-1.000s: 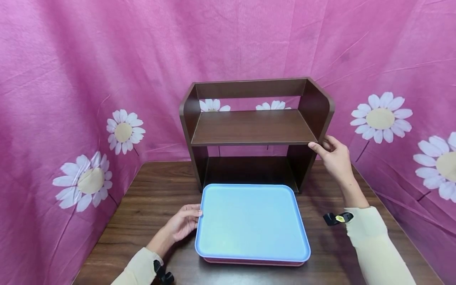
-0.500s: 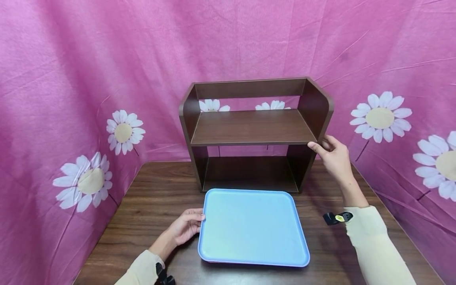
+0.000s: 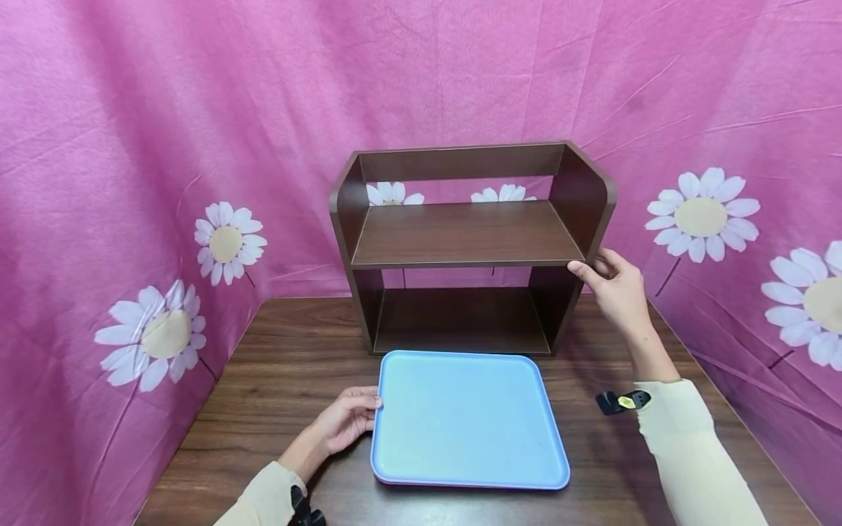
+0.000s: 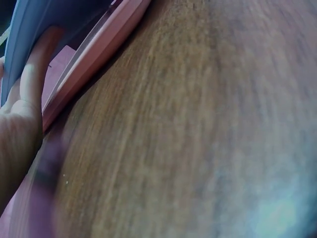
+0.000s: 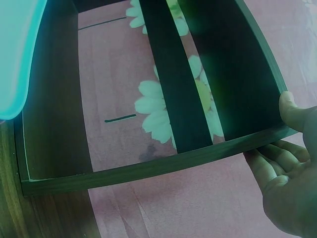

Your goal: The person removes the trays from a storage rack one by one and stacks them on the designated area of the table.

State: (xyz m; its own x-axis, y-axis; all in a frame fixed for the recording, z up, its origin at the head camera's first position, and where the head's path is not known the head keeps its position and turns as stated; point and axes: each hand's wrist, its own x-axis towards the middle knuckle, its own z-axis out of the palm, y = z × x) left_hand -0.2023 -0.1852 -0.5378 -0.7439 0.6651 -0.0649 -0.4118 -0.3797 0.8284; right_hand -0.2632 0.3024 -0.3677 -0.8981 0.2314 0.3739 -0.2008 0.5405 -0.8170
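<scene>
My left hand (image 3: 349, 420) pinches the left rim of a blue tray (image 3: 470, 424), thumb on top and fingers beneath. In the left wrist view, a pink tray (image 4: 94, 59) lies on the table under the blue tray (image 4: 27, 32), with a gap between them on that side. The head view shows the pink one almost wholly covered. My right hand (image 3: 612, 288) grips the right side panel of a dark brown two-tier shelf (image 3: 467, 234), thumb on its front edge near the middle board. In the right wrist view, its fingers (image 5: 277, 161) lie along the panel's outer side.
The shelf stands upright at the back of the brown wood-grain table (image 3: 276, 365), just beyond the blue tray's far edge. Pink cloth (image 3: 283, 88) with daisy prints hangs behind and at both sides.
The blue tray's far edge has come toward me and down, and its left edge has shifted slightly right with my left hand. Less of the pink tray shows. My right hand stays on the shelf.
</scene>
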